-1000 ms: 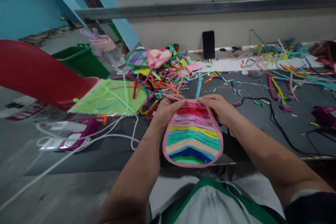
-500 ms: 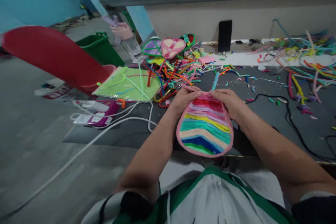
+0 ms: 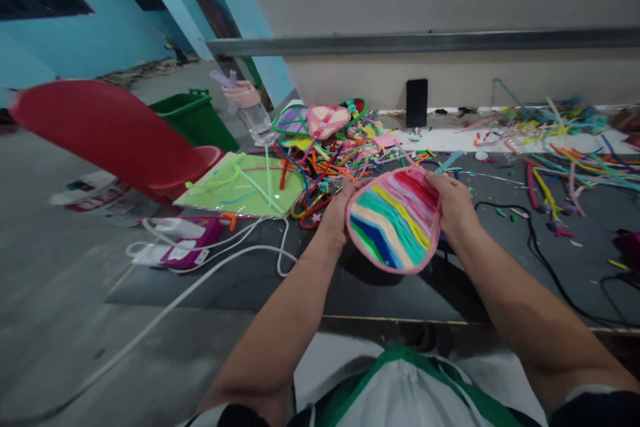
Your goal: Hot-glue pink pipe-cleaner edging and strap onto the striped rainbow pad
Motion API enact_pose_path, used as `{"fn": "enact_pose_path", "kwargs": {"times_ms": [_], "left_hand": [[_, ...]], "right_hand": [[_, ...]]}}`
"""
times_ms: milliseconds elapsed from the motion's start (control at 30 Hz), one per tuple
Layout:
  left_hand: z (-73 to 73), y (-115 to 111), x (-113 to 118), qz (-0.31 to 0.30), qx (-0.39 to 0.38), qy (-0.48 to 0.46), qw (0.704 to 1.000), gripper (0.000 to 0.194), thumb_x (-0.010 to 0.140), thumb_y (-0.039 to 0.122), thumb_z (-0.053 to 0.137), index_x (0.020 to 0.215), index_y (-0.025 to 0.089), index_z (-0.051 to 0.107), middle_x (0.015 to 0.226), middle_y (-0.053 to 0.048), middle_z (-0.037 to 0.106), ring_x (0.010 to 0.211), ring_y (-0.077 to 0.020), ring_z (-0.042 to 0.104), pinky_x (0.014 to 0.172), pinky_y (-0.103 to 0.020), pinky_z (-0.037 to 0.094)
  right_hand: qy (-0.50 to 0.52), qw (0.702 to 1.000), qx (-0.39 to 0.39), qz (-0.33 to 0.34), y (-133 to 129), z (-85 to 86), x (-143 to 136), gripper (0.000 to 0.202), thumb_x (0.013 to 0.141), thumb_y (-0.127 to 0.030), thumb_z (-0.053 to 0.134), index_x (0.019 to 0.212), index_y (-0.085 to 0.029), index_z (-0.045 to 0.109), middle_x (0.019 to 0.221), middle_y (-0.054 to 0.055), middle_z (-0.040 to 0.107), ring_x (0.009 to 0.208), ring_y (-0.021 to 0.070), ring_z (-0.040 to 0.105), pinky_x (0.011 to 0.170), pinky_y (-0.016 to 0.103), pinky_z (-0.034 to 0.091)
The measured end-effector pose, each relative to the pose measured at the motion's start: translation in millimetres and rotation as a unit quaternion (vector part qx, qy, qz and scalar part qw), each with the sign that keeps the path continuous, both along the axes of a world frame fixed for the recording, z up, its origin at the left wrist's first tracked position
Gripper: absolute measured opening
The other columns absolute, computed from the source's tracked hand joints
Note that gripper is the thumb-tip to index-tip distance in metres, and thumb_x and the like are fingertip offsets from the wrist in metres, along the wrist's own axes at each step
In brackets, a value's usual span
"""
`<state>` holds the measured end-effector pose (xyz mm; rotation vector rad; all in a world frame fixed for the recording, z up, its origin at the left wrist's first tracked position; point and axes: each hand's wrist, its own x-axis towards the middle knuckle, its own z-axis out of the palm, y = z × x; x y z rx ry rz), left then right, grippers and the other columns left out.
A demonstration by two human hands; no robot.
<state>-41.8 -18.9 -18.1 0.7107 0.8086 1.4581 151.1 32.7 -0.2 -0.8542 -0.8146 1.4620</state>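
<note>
Between my hands is an egg-shaped pipe-cleaner panel (image 3: 395, 220), with a pink rim and rainbow stripes from red and pink through yellow, teal and cream to blue and green. It is tilted, its narrow end toward the upper right, above the dark table. My left hand (image 3: 340, 210) grips its left edge; most of those fingers are hidden behind it. My right hand (image 3: 449, 199) is closed on the right edge near the red stripes. A light-blue pipe cleaner (image 3: 450, 161) shows just beyond my right hand.
Heaped pipe cleaners (image 3: 333, 160) and finished panels (image 3: 327, 121) lie behind. Left are a green sheet packet (image 3: 245, 183), a power strip (image 3: 187, 243) with white cable, a bottle (image 3: 253, 110) and a red chair (image 3: 110, 133). A phone (image 3: 417, 103) leans on the wall; a black cable (image 3: 535, 240) runs right.
The panel has turned clockwise, its narrow end swinging from the top to the upper right. My hands have moved from its narrow end down to its sides. The camera view has tilted up.
</note>
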Motion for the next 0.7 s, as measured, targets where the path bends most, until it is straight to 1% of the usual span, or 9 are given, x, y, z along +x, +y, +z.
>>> {"fn": "enact_pose_path", "kwargs": {"times_ms": [33,100,167,233,333,433,600,700], "left_hand": [[-0.1,0.4,0.7,0.019,0.002,-0.016,1.000,0.055,0.081,0.063,0.057,0.104,0.015,0.068,0.098,-0.011,0.074,0.099,-0.0282,0.067,0.085,-0.039,0.053],[0.0,0.8,2.3,0.031,-0.002,-0.032,0.999,0.057,0.082,0.065,0.053,0.101,0.013,0.069,0.098,-0.013,0.074,0.103,-0.0290,0.066,0.087,-0.039,0.054],[-0.5,1.3,3.7,0.023,-0.012,-0.032,0.999,0.057,0.083,0.065,0.053,0.098,0.012,0.070,0.096,-0.013,0.074,0.105,-0.0293,0.066,0.088,-0.038,0.054],[-2.3,2.7,4.7,0.032,-0.017,-0.030,0.999,0.055,0.082,0.063,0.056,0.097,0.012,0.070,0.096,-0.013,0.075,0.106,-0.0290,0.066,0.089,-0.038,0.054],[-7.4,5.8,5.9,0.063,-0.005,-0.025,0.998,0.047,0.082,0.055,0.063,0.101,0.013,0.069,0.100,-0.012,0.074,0.110,-0.0289,0.064,0.095,-0.039,0.052],[-12.3,8.3,6.7,0.069,0.015,-0.028,0.997,0.043,0.080,0.047,0.069,0.104,0.012,0.068,0.105,-0.014,0.073,0.114,-0.0298,0.062,0.099,-0.042,0.048],[-16.0,9.4,5.6,0.067,0.031,-0.048,0.996,0.039,0.079,0.037,0.071,0.107,0.011,0.066,0.108,-0.015,0.072,0.116,-0.0290,0.061,0.102,-0.042,0.046],[-15.7,9.7,6.2,0.074,0.026,-0.047,0.996,0.037,0.080,0.036,0.070,0.106,0.011,0.067,0.106,-0.014,0.073,0.115,-0.0283,0.061,0.101,-0.041,0.047]], "right_hand": [[0.012,0.999,0.010,-0.033,5.3,-1.3,2.3,0.023,0.060,-0.030,0.082,0.063,-0.019,0.062,0.055,-0.005,0.064,0.048,0.0130,0.059,0.051,0.026,0.051],[0.022,0.996,0.018,-0.080,14.0,-4.6,5.8,0.023,0.061,-0.031,0.081,0.064,-0.020,0.061,0.056,-0.005,0.064,0.051,0.0138,0.060,0.054,0.028,0.052],[0.016,0.995,0.016,-0.098,19.1,-7.8,7.3,0.024,0.061,-0.032,0.080,0.064,-0.020,0.059,0.056,-0.005,0.063,0.051,0.0141,0.060,0.054,0.029,0.052],[0.013,0.995,0.016,-0.100,20.5,-10.4,7.1,0.026,0.061,-0.032,0.080,0.061,-0.021,0.056,0.054,-0.006,0.060,0.049,0.0127,0.057,0.053,0.028,0.051],[0.012,0.996,0.018,-0.092,19.0,-13.4,4.3,0.030,0.061,-0.032,0.079,0.057,-0.021,0.052,0.051,-0.008,0.056,0.046,0.0105,0.052,0.051,0.026,0.048],[0.013,0.997,0.014,-0.080,17.3,-17.0,0.3,0.029,0.062,-0.032,0.079,0.058,-0.021,0.052,0.049,-0.009,0.053,0.045,0.0100,0.050,0.049,0.025,0.045],[0.024,0.997,0.013,-0.077,14.6,-23.1,-5.3,0.027,0.063,-0.032,0.078,0.062,-0.021,0.054,0.051,-0.009,0.054,0.045,0.0091,0.048,0.047,0.023,0.044],[0.039,0.996,0.024,-0.082,13.2,-23.4,-5.5,0.027,0.064,-0.032,0.079,0.063,-0.021,0.054,0.054,-0.008,0.057,0.045,0.0086,0.048,0.045,0.022,0.043]]}}
